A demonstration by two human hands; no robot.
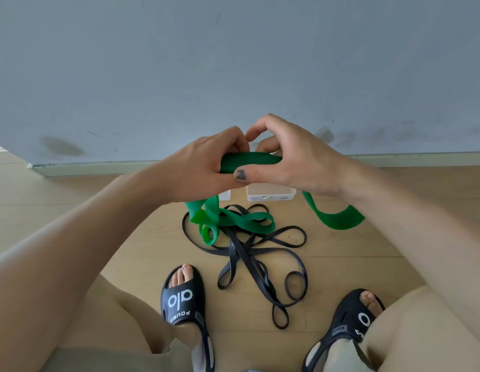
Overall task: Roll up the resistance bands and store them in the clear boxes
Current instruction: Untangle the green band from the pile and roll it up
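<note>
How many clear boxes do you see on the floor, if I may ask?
2: one clear box below the right hand, another mostly hidden under the left hand.

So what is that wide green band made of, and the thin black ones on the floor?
Wide green band: likely matte latex or rubber sheet; it drapes limply. Thin black bands: probably smooth rubber, with a slight sheen and springy loops.

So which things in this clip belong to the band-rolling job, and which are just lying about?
Job: flat green resistance band held in left hand and right hand; thin black rubber bands; clear plastic boxes.
Bystanders: black slide sandals; grey wall.
</note>
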